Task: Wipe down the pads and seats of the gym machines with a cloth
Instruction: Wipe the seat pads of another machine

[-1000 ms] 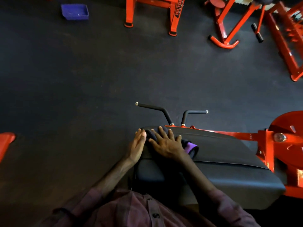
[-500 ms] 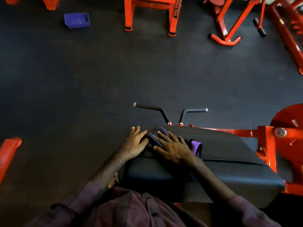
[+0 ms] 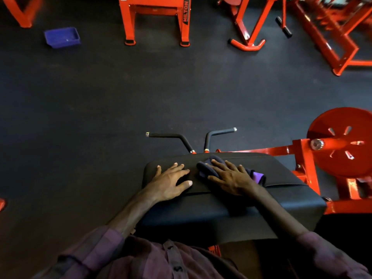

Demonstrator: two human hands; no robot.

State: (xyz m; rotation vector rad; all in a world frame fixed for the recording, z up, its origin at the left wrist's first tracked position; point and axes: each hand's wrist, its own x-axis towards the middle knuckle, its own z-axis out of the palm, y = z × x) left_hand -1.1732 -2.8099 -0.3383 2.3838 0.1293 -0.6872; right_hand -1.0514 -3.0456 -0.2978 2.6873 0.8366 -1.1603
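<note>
A black padded machine pad (image 3: 281, 172) lies in front of me, mounted on an orange frame. My right hand (image 3: 231, 177) lies flat with spread fingers on a dark purple cloth (image 3: 257, 176), pressing it onto the pad's upper section near the far edge. My left hand (image 3: 169, 181) rests flat beside it on the pad's left part, fingers spread, holding nothing. Most of the cloth is hidden under my right hand.
Two black handlebars (image 3: 173, 136) stick out beyond the pad. An orange weight disc (image 3: 342, 141) and frame stand to the right. Further orange machines (image 3: 157, 17) line the far side, and a blue tray (image 3: 61, 37) sits on the dark rubber floor (image 3: 100, 109).
My left hand has moved from the pad's left edge onto its top surface. My right hand and the cloth have slid rightward along the pad.
</note>
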